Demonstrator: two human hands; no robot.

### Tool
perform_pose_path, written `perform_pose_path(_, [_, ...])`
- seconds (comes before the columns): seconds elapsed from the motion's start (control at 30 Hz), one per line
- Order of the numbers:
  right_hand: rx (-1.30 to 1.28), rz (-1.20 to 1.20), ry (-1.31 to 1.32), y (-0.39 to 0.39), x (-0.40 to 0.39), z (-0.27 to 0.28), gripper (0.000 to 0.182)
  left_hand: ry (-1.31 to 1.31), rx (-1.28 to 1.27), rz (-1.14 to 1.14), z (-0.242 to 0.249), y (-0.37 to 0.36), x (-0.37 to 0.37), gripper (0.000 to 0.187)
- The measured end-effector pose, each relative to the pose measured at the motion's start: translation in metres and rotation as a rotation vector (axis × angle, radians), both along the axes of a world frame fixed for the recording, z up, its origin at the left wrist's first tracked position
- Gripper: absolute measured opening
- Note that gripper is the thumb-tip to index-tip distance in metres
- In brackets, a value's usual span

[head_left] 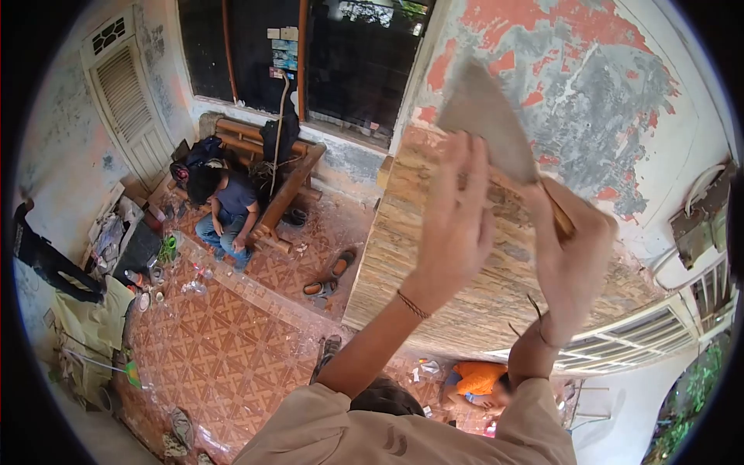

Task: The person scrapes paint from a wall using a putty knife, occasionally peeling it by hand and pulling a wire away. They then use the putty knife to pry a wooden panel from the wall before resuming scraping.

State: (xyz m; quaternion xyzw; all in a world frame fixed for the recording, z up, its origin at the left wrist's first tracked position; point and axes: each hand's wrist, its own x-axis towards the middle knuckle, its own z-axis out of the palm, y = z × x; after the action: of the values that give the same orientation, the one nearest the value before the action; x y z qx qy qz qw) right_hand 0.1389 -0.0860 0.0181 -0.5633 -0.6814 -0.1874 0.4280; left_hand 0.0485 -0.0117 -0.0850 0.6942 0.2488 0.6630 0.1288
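A trowel (490, 120) with a pointed grey blade is raised against the upper wall, its tip toward the top of the view. My right hand (573, 232) is closed around its wooden handle. My left hand (457, 209) is held up beside it with the fingers stretched out, fingertips right at the lower left edge of the blade. Behind the blade, the wall (620, 124) shows flaking white and pink paint with bare grey patches. Below that runs a stone-patterned cladding (387, 271), partly hidden behind my forearms.
A seated person (225, 205) is beside a wooden bench (291, 190) at the left. Another person in an orange shirt (477, 378) is low down near my right arm. Sandals (329, 277) and scattered debris lie on the tiled floor (225, 349). A window (364, 70) adjoins the wall.
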Motion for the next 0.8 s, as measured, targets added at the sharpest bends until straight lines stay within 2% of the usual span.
perform_pose_path(0.07, [-0.001,-0.074,0.108,-0.011,0.000,0.001,0.016,0.003,0.009,0.045,0.000,0.000,0.001,0.082])
perform_pose_path(0.13, [-0.056,-0.114,0.054,-0.005,-0.001,0.007,0.016,0.009,0.027,0.063,0.002,0.000,0.007,0.081])
perform_pose_path(0.2, [-0.079,-0.041,-0.031,0.003,0.003,0.007,0.017,-0.116,-0.038,0.070,0.002,0.003,0.005,0.081])
perform_pose_path(0.27, [-0.001,-0.012,-0.033,-0.003,0.003,0.000,0.016,-0.063,0.023,0.124,0.000,0.002,0.005,0.081])
perform_pose_path(0.33, [-0.045,-0.054,0.120,-0.010,-0.002,-0.002,0.016,-0.005,0.023,0.047,-0.003,-0.002,0.007,0.081])
perform_pose_path(0.37, [-0.127,-0.068,0.119,-0.005,-0.008,0.000,0.016,-0.002,0.019,0.045,-0.005,0.001,0.004,0.081])
perform_pose_path(0.47, [-0.089,0.030,-0.002,0.007,-0.009,-0.003,0.016,-0.019,-0.003,0.158,-0.006,0.009,-0.007,0.082])
perform_pose_path(0.53, [0.000,0.066,0.066,0.000,-0.013,-0.012,0.016,0.029,0.035,0.119,-0.005,0.002,-0.010,0.084])
perform_pose_path(0.6, [-0.112,-0.031,0.134,-0.007,-0.013,-0.010,0.015,0.023,0.027,0.101,-0.006,0.004,-0.013,0.084])
perform_pose_path(0.8, [-0.068,-0.046,0.160,-0.010,-0.007,-0.009,0.015,0.014,0.022,0.060,-0.008,0.005,-0.003,0.084])
